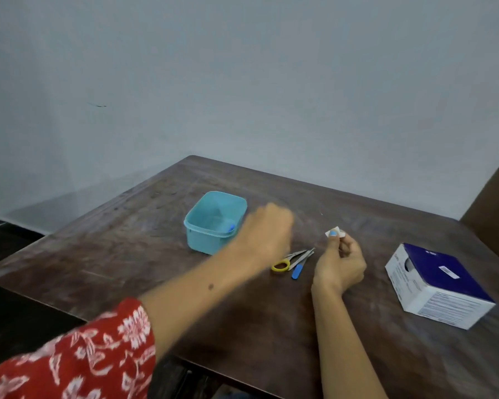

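"What do you see?"

"A big brown wooden table (144,231) fills the bottom half of the picture. On the right sits a white and dark blue cardboard box (438,286). In the middle stands a light blue plastic tub (202,240)."

"And the hands?"

"The left hand (267,234) is in the middle, just right of the tub. It is all blurry, so I cannot tell how its fingers are. The right hand (340,263) is up off the table, a bit to the right of the middle."

"What lies between them?"

"Scissors with a yellow handle (288,262), touching a metal tool with a blue handle (297,272)."

"Is the right hand holding something?"

"Yes. Its thumb and fingers pinch a small white piece (340,231), just above the hand. A tiny blue thing (231,227) is in the tub."
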### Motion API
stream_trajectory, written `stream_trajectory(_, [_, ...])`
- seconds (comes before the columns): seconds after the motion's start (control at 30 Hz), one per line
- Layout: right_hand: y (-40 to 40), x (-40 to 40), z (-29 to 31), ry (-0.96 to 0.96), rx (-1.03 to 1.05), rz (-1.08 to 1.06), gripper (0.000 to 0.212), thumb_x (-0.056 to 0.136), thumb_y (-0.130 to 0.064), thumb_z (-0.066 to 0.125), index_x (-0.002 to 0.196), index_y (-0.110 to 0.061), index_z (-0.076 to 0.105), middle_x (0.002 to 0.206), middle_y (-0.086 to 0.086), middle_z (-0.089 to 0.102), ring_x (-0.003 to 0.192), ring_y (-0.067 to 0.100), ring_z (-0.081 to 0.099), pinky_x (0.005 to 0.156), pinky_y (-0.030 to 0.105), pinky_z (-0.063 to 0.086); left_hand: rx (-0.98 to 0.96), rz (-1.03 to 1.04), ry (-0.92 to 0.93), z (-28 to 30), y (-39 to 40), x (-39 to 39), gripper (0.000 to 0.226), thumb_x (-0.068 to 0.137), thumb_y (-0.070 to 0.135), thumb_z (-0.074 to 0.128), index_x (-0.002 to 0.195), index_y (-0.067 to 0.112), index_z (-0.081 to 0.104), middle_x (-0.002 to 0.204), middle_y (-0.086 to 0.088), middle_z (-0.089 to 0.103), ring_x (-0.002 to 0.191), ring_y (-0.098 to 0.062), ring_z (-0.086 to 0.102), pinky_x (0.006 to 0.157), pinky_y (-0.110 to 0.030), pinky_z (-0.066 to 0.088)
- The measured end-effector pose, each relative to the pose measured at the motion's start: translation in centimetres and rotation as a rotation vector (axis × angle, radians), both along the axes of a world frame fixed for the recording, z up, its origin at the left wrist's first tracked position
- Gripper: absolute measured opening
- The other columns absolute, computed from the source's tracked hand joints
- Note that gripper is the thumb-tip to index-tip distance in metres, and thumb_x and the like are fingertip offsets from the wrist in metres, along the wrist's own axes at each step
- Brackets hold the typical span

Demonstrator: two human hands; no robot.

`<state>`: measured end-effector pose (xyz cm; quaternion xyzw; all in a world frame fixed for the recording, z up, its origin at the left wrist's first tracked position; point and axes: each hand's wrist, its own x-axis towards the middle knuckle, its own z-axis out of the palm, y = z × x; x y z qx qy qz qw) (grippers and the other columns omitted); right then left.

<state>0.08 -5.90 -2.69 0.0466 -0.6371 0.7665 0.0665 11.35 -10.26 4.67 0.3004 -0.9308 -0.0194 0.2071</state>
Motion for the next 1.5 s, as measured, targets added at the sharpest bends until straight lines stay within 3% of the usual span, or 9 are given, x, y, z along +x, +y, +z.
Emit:
stream_trajectory(0.13, [0.3,-0.2,0.0,-0.037,-0.041,-0.047,0.013,0.086,-0.023,0.066,0.093,-0.013,0.070,0.078,-0.002,0.065,0.072,0.010,0.059,0.073,0.025,0.047,-0.087,-0.106,-0.207,-4.6,3.5,-1.4,0.019,0.088,0.014,0.056,0.103,0.004,0.062,0.108,-0.014,0.060,0.100,-0.032,0.057,0.075,-0.038,0.048])
stream_trajectory(0.23, [0.5,-0.2,0.2,-0.050,-0.066,-0.047,0.011,0.086,-0.021,0.066,0.092,-0.013,0.069,0.075,-0.003,0.064,0.070,0.008,0.058,0.070,0.021,0.043,-0.148,-0.059,-0.230,-5.6,3.8,-1.7,0.015,0.076,0.020,0.070,0.086,0.009,0.070,0.093,-0.010,0.064,0.088,-0.027,0.061,0.064,-0.032,0.050])
stream_trajectory(0.47, [0.5,-0.2,0.2,-0.056,-0.058,-0.039,0.012,0.086,-0.021,0.065,0.092,-0.012,0.069,0.075,-0.003,0.063,0.067,0.006,0.057,0.066,0.018,0.041,-0.167,-0.003,-0.302,-5.7,3.6,-2.7,0.028,0.086,-0.004,0.046,0.111,-0.002,0.058,0.123,-0.017,0.048,0.117,-0.033,0.040,0.091,-0.039,0.038])
stream_trajectory(0.73, [0.6,-0.3,0.1,-0.049,-0.045,-0.046,0.013,0.086,-0.021,0.066,0.091,-0.010,0.070,0.074,-0.002,0.064,0.068,0.008,0.057,0.069,0.020,0.043,-0.202,-0.071,-0.376,-5.1,4.1,-3.6,0.029,0.084,-0.006,0.050,0.112,-0.002,0.057,0.125,-0.019,0.045,0.116,-0.035,0.041,0.091,-0.038,0.037])
stream_trajectory(0.87, [0.6,-0.3,0.3,-0.049,-0.112,-0.082,0.002,0.085,-0.020,0.066,0.084,-0.020,0.066,0.071,-0.006,0.063,0.066,0.003,0.056,0.069,0.022,0.045,-0.014,-0.038,-0.148,-5.1,3.0,-3.1,0.024,0.090,0.000,0.046,0.111,-0.004,0.058,0.120,-0.016,0.048,0.110,-0.031,0.048,0.086,-0.037,0.044])
stream_trajectory(1.0, [0.5,-0.4,0.1,-0.034,-0.160,-0.029,0.007,0.085,-0.017,0.066,0.083,-0.023,0.067,0.073,-0.011,0.065,0.070,0.004,0.060,0.068,0.018,0.045,0.343,0.073,0.348,-4.9,0.5,-2.4,0.021,0.081,0.014,0.059,0.069,-0.002,0.065,0.077,-0.016,0.064,0.073,-0.027,0.062,0.065,-0.036,0.052])
stream_trajectory(1.1, [-0.2,-0.5,-0.5,-0.039,-0.133,0.206,0.013,0.086,-0.010,0.064,0.090,-0.020,0.072,0.084,0.000,0.071,0.076,0.013,0.064,0.070,0.024,0.052,0.587,0.084,0.587,-5.2,-0.9,-2.4,0.016,0.074,0.012,0.063,0.064,0.002,0.071,0.061,-0.012,0.069,0.060,-0.018,0.066,0.060,-0.029,0.053])
stream_trajectory(1.4, [-0.4,0.3,-0.3,0.029,-0.039,0.510,0.031,0.084,0.005,0.058,0.100,-0.020,0.068,0.077,-0.003,0.067,0.076,0.010,0.062,0.074,0.024,0.052,0.665,0.052,0.671,-7.3,-1.9,-2.3,0.006,0.071,0.012,0.071,0.074,0.011,0.076,0.066,0.000,0.071,0.055,-0.003,0.062,0.054,-0.010,0.048])
stream_trajectory(1.5, [-0.3,0.8,-0.2,0.160,0.019,0.475,0.021,0.081,-0.002,0.067,0.082,-0.022,0.068,0.074,-0.003,0.070,0.072,0.012,0.065,0.065,0.019,0.052,0.697,0.029,0.703,-7.0,-2.0,-2.3,0.005,0.070,0.012,0.074,0.074,0.011,0.076,0.065,0.001,0.071,0.054,-0.003,0.062,0.054,-0.011,0.049])
